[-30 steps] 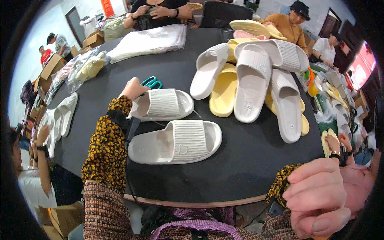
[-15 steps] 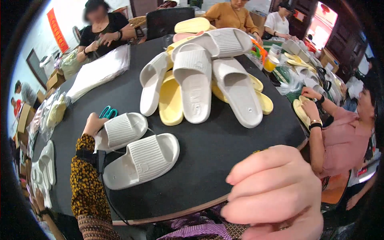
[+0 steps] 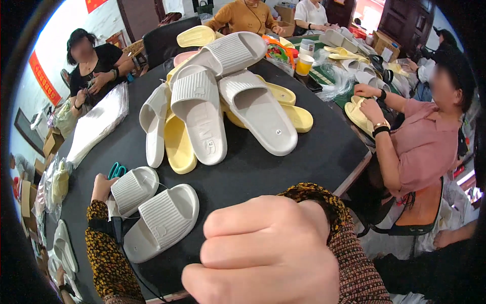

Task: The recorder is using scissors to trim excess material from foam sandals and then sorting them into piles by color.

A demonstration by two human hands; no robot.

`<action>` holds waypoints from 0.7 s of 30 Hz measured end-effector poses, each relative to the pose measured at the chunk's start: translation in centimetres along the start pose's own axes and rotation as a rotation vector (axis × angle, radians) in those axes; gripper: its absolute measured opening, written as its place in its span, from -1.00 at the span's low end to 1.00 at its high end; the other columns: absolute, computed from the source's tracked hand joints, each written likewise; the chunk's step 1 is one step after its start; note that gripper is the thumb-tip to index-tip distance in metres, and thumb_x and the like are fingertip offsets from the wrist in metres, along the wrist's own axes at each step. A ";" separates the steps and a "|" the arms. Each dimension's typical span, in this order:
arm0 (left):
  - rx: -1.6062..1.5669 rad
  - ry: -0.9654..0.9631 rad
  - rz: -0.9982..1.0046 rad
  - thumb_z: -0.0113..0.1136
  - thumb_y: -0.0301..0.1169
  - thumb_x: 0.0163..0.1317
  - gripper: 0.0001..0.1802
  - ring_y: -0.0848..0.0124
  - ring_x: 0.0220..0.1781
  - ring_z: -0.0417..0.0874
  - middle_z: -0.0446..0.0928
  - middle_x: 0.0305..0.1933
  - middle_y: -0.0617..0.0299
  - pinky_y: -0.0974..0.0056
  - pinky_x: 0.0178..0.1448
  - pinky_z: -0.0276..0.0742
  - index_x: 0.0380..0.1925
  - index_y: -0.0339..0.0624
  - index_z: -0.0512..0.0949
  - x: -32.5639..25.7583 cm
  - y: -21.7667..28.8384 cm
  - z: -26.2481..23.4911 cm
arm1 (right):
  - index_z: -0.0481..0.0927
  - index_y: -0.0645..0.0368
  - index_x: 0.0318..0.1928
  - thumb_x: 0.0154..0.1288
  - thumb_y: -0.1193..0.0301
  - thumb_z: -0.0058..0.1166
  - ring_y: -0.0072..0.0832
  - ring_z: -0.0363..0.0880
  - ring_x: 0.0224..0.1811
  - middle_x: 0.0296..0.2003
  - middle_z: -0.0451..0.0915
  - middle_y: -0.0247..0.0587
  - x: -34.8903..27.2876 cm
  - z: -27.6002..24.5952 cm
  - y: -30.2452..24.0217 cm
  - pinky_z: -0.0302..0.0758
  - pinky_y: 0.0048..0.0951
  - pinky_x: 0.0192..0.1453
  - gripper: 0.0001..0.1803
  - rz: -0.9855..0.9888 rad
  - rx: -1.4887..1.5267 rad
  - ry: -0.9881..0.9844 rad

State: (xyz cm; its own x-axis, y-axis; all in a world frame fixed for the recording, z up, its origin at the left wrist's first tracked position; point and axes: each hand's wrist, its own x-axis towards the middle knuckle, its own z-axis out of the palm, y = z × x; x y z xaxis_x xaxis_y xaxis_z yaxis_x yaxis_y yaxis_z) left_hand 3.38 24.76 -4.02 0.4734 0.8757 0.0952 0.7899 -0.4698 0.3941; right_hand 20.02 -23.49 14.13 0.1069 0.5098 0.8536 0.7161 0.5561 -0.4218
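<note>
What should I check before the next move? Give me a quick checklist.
1. Nearer gray slipper and farther gray slipper both sole-down: ok.
2. Teal scissors close to the left hand: ok.
3. Scissor blades in view: not ok, only the handles show.
4. Left hand's grip: cannot tell, fingers partly hidden.
5. Right hand empty: cannot tell, curled with palm hidden.
6. Table view unblocked: not ok, the right hand covers part.

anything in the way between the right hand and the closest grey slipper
Nothing visible blocks it: only black tabletop shows between the right hand and the nearer grey slipper. The left hand is on the far side, at the heel end of the other slipper.
</note>
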 end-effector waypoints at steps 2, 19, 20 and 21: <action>-0.121 -0.133 -0.104 0.46 -0.19 -0.24 -0.47 0.32 -0.34 0.54 0.52 -0.46 -0.02 0.21 -0.31 0.46 -0.52 -0.47 0.44 0.7 -1.6 0.1 | 0.45 0.47 -0.51 -0.41 0.45 -0.04 -0.46 0.31 -0.70 -0.63 0.32 -0.22 0.0 0.2 1.6 0.27 -0.45 -0.62 -0.66 -0.202 0.023 0.004; 0.266 0.269 0.134 0.22 -0.21 -0.09 -0.53 -0.07 0.00 0.53 0.52 -0.12 -0.15 0.02 0.06 0.45 -0.23 -0.33 0.44 -0.6 1.4 -1.2 | 0.49 0.23 -0.53 -0.08 0.42 0.27 -0.38 0.48 -0.60 -0.47 0.56 -0.14 1.9 0.0 3.2 0.46 -0.37 -0.54 -0.79 -0.284 -0.110 -0.303; 0.282 0.252 0.103 0.19 -0.27 -0.05 -0.59 -0.03 0.00 0.54 0.52 -0.12 -0.13 0.00 0.05 0.45 -0.22 -0.30 0.45 -0.4 2.1 -1.0 | 0.49 0.23 -0.53 -0.08 0.42 0.27 -0.38 0.48 -0.60 -0.47 0.56 -0.14 1.9 -0.2 3.1 0.46 -0.37 -0.54 -0.79 -0.291 -0.106 -0.318; 0.282 0.267 0.149 0.18 -0.30 -0.03 -0.62 -0.04 -0.01 0.54 0.51 -0.12 -0.11 -0.01 0.04 0.44 -0.21 -0.28 0.46 -0.2 1.9 -1.2 | 0.50 0.23 -0.51 -0.08 0.46 0.23 -0.37 0.50 -0.59 -0.48 0.56 -0.12 1.9 -0.1 3.2 0.45 -0.37 -0.55 -0.84 -0.285 -0.153 -0.337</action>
State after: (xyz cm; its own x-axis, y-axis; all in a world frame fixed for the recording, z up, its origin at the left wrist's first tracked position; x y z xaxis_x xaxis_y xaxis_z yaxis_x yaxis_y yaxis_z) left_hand 4.31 23.78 -2.23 0.5023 0.7763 0.3809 0.8136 -0.5734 0.0958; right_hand 22.60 -20.85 14.47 -0.3203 0.5496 0.7716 0.7808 0.6143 -0.1135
